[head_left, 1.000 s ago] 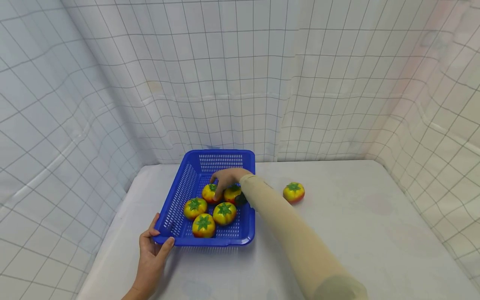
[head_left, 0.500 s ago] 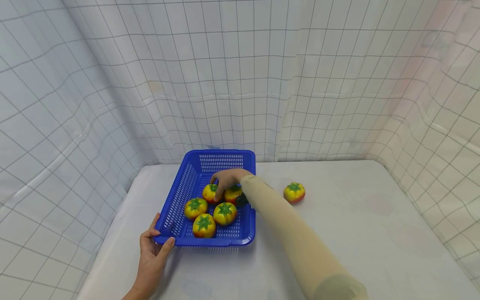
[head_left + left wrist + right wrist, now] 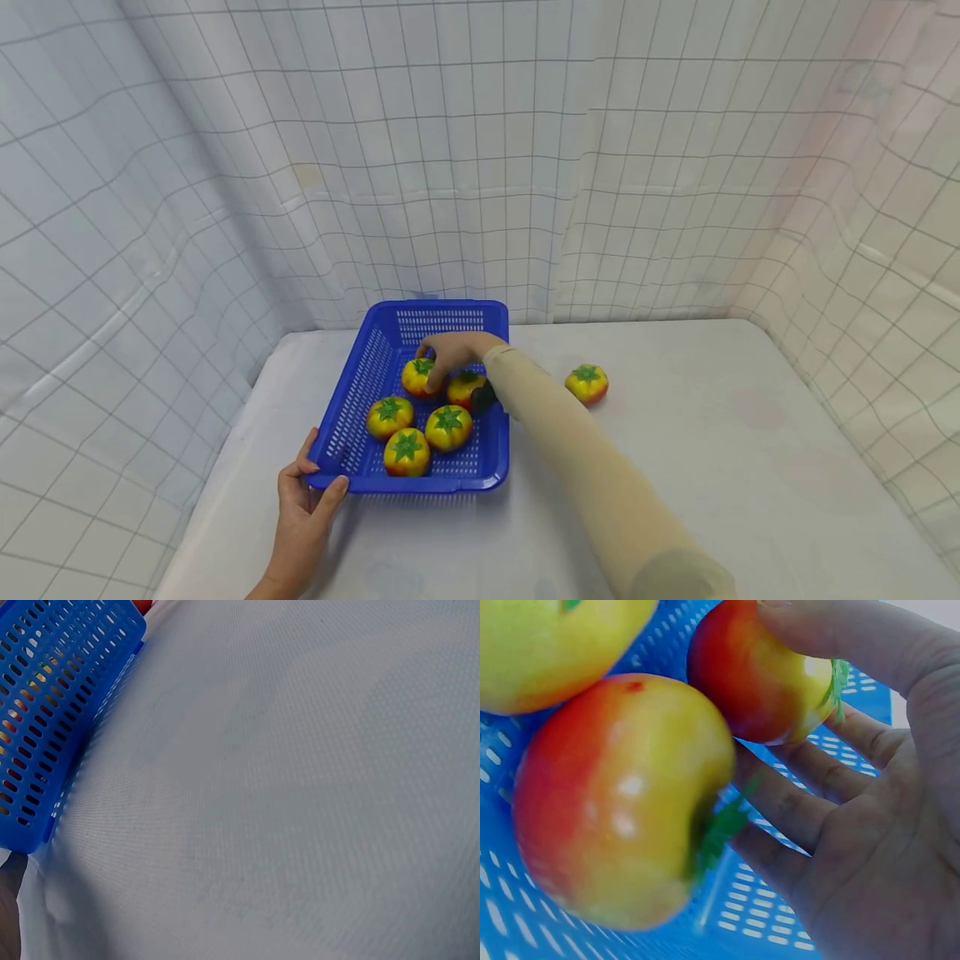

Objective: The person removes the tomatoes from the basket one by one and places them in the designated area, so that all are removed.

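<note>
A blue plastic basket holds several yellow-and-red tomatoes with green star-shaped leaves. My right hand reaches into it and grips the rearmost tomato, thumb on one side and fingers on the other. In the right wrist view this tomato sits between thumb and fingers, while another tomato lies close by the fingers. My left hand holds the basket's near left corner, thumb over the rim. The left wrist view catches just a sliver of that hand below the basket wall.
One more tomato lies on the white-covered table to the right of the basket. Grid-patterned white cloth hangs at the back and both sides. My right forearm sleeve crosses over the basket's right rim.
The gripped tomato has risen slightly and moved a little toward the back of the basket with my right hand. My left hand and the basket stay put.
</note>
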A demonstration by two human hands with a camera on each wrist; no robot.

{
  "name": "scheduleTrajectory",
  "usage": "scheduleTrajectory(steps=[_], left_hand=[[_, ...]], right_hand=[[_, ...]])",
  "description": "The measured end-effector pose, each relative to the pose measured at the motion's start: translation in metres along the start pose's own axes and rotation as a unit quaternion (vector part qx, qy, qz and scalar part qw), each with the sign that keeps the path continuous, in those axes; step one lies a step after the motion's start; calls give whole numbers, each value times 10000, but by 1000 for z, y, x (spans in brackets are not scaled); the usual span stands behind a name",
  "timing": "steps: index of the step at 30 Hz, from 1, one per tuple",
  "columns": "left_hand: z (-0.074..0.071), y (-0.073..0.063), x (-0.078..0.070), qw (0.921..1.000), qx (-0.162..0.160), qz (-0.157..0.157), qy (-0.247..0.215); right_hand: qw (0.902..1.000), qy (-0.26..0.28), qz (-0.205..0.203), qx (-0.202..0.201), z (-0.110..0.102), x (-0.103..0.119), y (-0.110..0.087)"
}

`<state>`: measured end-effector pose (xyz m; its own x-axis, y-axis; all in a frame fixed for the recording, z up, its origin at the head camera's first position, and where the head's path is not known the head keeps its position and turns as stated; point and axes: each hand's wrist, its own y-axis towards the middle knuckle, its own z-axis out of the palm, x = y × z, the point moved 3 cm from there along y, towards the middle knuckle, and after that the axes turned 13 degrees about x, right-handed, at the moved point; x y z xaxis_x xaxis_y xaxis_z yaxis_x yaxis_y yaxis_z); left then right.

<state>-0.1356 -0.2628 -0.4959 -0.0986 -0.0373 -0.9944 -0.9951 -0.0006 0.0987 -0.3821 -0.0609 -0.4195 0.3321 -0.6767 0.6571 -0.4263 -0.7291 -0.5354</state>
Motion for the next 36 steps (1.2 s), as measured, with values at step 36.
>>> scheduleTrajectory(steps=[36], left_hand=[[2,0,-1,9996,36,70,-253]], right_hand=[[9920,500,-1141,-216,-49,-31,-129]])
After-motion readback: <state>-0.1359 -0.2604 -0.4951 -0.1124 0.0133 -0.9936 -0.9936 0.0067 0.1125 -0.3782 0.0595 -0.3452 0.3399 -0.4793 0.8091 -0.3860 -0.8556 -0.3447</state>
